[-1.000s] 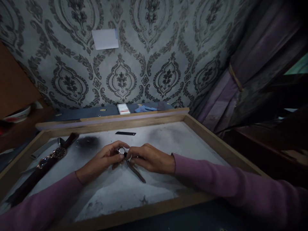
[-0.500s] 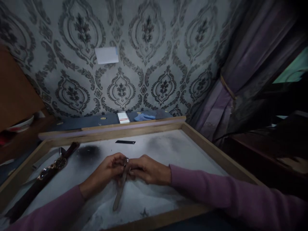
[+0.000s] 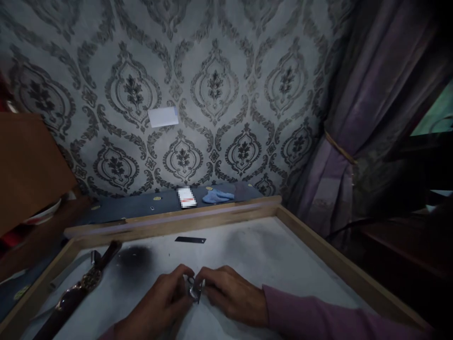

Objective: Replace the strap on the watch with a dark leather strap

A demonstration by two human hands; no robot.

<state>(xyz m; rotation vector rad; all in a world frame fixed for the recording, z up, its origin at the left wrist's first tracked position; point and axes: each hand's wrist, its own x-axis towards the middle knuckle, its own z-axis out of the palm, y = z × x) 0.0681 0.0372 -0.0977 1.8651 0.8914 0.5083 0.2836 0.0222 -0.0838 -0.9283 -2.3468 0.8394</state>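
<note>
Both hands meet low in the centre, over the white surface of a wooden-framed tray [image 3: 226, 213]. Between their fingertips is a small shiny metal piece [image 3: 194, 292], with a thin strap hanging dimly below it. My left hand [image 3: 159, 302] pinches it from the left, fingers bent. My right hand [image 3: 233, 295] closes on its right side with thumb and forefinger. Exact finger contact is partly hidden.
A dark-strapped watch [image 3: 90, 281] lies at the tray's left, beside a grey strap [image 3: 71, 270]. A black flat blade-like strip [image 3: 190, 240] lies behind the hands. Beyond the frame are a blue cloth [image 3: 216, 196] and a blurred white packet [image 3: 186, 197].
The view has tilted up, so everything sits lower. The hands have turned the metal piece, and the strap that hung plainly below it is now mostly out of sight.
</note>
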